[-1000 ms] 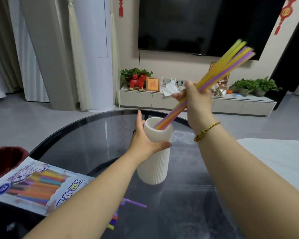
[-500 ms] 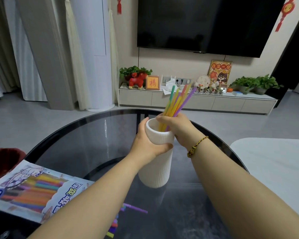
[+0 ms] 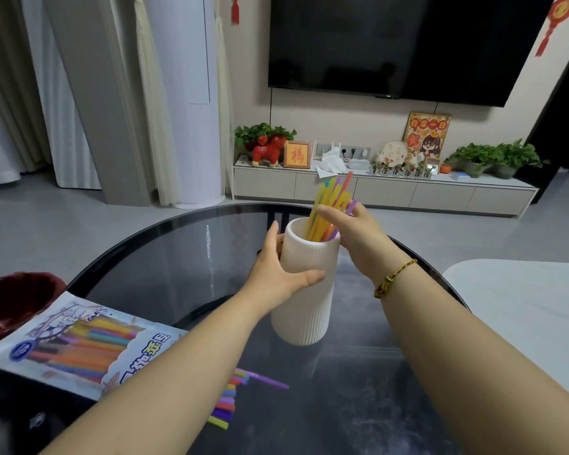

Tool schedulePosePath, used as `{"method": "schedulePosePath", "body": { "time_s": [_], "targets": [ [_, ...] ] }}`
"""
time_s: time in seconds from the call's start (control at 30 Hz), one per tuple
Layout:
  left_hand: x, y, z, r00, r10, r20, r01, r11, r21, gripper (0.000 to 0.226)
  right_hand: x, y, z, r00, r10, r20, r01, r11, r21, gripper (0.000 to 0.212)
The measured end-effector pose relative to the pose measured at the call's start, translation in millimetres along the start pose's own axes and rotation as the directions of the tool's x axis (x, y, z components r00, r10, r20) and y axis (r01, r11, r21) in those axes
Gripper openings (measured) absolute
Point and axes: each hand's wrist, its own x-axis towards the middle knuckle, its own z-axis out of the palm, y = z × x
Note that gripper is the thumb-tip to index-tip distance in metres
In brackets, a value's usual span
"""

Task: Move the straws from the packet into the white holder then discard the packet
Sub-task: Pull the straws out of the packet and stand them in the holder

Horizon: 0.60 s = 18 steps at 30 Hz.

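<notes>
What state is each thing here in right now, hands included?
Holder: upright on the table, straws inside.
Straws: standing in the holder, tops sticking out.
Loose straws: lying on the table.
Packet: lying flat on the table.
Left hand: grips the holder.
Right hand: rests against the straws.
TV: screen dark.

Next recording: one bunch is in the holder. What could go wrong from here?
The straws lean out of the white holder; the right hand might drag some out if it pulls away. The left forearm hangs over loose straws on the glass table and may sweep them off. The packet sits at the edge and might slide.
</notes>
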Motion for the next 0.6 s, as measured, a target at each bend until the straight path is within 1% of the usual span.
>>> {"method": "schedulePosePath", "body": {
  "time_s": [0.07, 0.1, 0.13, 0.2, 0.27, 0.3, 0.33, 0.37, 0.4, 0.43, 0.47, 0.5, 0.53, 0.57, 0.6],
  "targets": [
    [-10.2, -4.0, -8.5, 1.0, -0.014, -0.009, 0.014, 1.0, 0.016, 0.099, -6.2, 1.2, -3.3, 0.992, 0.047, -0.119, -0.048, 0.999, -0.01, 0.049],
    [-16.8, -6.2, -12.9, 0.999, -0.024, -0.028, 0.025, 0.999, 0.028, 0.091, -10.8, 1.8, -3.9, 0.978, 0.051, -0.2, -0.054, 0.999, -0.008, 0.058],
    [-23.9, -9.0, -16.9, 0.998, -0.025, -0.063, 0.027, 0.999, 0.036, 0.082, -16.3, 2.1, -4.4, 0.958, 0.039, -0.285, -0.042, 0.999, -0.003, 0.062],
    [-43.0, -16.9, -25.6, 0.986, 0.012, -0.168, -0.002, 0.998, 0.062, 0.064, -29.2, 5.9, -3.3, 0.892, -0.025, -0.451, 0.018, 1.0, -0.019, 0.06],
    [-61.7, -26.5, -35.2, 0.968, 0.084, -0.236, -0.046, 0.986, 0.163, 0.049, -44.1, 11.0, -0.8, 0.791, -0.154, -0.592, 0.116, 0.988, -0.103, 0.051],
    [-71.7, -32.6, -40.7, 0.963, 0.112, -0.246, -0.057, 0.974, 0.22, 0.043, -53.1, 12.9, 2.7, 0.735, -0.246, -0.632, 0.179, 0.969, -0.169, 0.045],
    [-82.8, -40.1, -46.9, 0.96, 0.131, -0.248, -0.061, 0.961, 0.269, 0.038, -63.6, 14.8, 8.5, 0.687, -0.342, -0.641, 0.247, 0.94, -0.237, 0.04],
    [-94.3, -48.6, -52.9, 0.957, 0.145, -0.249, -0.062, 0.948, 0.313, 0.034, -74.1, 16.9, 14.9, 0.658, -0.432, -0.617, 0.317, 0.902, -0.294, 0.035],
    [-104.1, -57.7, -58.6, 0.955, 0.154, -0.255, -0.054, 0.931, 0.361, 0.031, -82.4, 19.2, 21.5, 0.652, -0.512, -0.559, 0.383, 0.859, -0.34, 0.03],
    [-112.5, -66.5, -63.8, 0.95, 0.155, -0.269, -0.029, 0.907, 0.419, 0.029, -89.0, 21.8, 28.0, 0.672, -0.574, -0.468, 0.437, 0.817, -0.376, 0.024],
    [-122.9, -75.9, -69.5, 0.945, 0.145, -0.292, 0.014, 0.876, 0.481, 0.028, -95.3, 26.0, 36.8, 0.719, -0.604, -0.345, 0.467, 0.787, -0.403, 0.019],
    [-131.0, -84.9, -74.0, 0.943, 0.128, -0.307, 0.061, 0.842, 0.536, 0.029, -99.0, 31.0, 45.4, 0.778, -0.594, -0.204, 0.471, 0.767, -0.436, 0.014],
    [-138.7, -93.9, -77.2, 0.946, 0.098, -0.31, 0.105, 0.81, 0.577, 0.033, -101.6, 37.4, 54.5, 0.839, -0.541, -0.055, 0.454, 0.752, -0.478, 0.011],
    [-145.3, -102.1, -79.4, 0.952, 0.063, -0.301, 0.141, 0.78, 0.609, 0.037, -103.3, 44.8, 63.9, 0.892, -0.444, 0.086, 0.419, 0.74, -0.526, 0.011],
    [-151.4, -109.8, -80.8, 0.958, 0.032, -0.286, 0.166, 0.75, 0.64, 0.042, -104.4, 54.1, 73.2, 0.93, -0.308, 0.2, 0.366, 0.728, -0.58, 0.014]
  ]
}}
